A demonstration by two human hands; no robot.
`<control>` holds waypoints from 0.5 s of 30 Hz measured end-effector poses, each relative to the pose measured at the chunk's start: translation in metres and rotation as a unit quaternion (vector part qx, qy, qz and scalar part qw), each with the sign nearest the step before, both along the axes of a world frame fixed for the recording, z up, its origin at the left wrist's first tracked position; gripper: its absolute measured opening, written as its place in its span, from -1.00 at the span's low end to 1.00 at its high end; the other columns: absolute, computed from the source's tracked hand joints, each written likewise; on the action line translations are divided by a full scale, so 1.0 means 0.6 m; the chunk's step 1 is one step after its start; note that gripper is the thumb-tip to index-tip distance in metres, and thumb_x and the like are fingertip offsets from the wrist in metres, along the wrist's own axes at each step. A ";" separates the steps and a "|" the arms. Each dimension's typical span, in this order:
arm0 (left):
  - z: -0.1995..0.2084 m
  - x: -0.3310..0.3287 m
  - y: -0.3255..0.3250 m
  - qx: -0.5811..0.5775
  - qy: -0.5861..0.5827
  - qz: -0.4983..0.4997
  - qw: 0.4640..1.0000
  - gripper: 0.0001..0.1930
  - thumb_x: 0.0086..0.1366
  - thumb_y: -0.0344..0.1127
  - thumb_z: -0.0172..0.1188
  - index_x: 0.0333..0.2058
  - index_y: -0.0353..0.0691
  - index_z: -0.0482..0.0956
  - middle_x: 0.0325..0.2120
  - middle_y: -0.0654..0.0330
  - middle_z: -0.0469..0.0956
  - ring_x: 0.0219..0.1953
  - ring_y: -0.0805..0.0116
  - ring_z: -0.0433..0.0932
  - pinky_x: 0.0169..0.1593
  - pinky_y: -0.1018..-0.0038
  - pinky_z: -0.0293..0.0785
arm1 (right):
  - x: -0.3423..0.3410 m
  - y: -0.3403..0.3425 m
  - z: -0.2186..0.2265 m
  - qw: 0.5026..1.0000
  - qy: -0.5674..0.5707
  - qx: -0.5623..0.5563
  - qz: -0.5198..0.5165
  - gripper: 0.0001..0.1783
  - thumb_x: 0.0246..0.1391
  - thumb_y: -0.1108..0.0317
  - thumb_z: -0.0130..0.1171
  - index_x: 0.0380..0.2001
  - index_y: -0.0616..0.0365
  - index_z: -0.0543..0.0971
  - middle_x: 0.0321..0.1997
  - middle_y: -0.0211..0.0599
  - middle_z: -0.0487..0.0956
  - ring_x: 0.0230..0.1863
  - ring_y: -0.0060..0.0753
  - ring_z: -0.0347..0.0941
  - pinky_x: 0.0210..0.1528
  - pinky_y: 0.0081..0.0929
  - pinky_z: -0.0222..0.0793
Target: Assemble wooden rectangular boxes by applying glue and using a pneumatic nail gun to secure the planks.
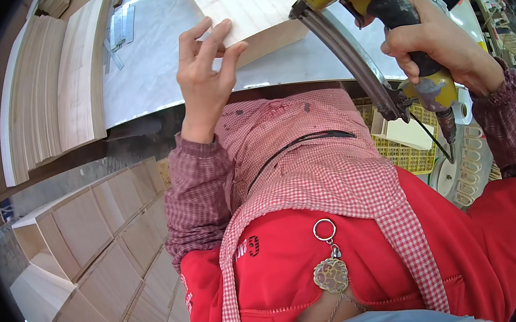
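Head view: nearest me are the worker's red top (366,253) and checked apron (315,177). Beyond, the right hand (436,41) has its fingers wrapped round the grip of a yellow nail gun (389,8). Bent fingers of the left hand (203,76) meet a pale wooden piece's (249,3) near corner; whether they pinch it, I can't tell. It lies on the grey surface (149,66), right of stacked boards (79,72).

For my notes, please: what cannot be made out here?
Head view:
Light wooden piece: far end cut off by the top edge.
Yellow nail gun: top cut off likewise.
Right hand: palm hidden by the gun's handle.
Lower-left wooden boxes: cut off by the bottom edge.
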State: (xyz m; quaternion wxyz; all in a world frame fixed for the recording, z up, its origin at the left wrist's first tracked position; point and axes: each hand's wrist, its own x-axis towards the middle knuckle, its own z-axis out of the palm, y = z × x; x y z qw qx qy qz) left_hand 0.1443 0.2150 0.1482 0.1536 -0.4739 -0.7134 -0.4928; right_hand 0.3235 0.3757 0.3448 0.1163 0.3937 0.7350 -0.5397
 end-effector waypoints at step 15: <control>-0.023 -0.031 -0.010 0.075 -0.081 -0.113 0.987 -0.62 0.00 -0.48 0.36 -0.14 -0.06 0.62 -0.04 0.23 0.50 -0.41 0.53 0.54 -0.36 0.69 0.56 | -0.004 -0.023 0.004 0.997 0.064 0.034 -0.007 -0.73 -0.24 0.50 0.13 -0.37 0.38 0.41 -0.79 -0.37 0.40 -0.85 -0.60 0.25 -0.77 -0.71 0.21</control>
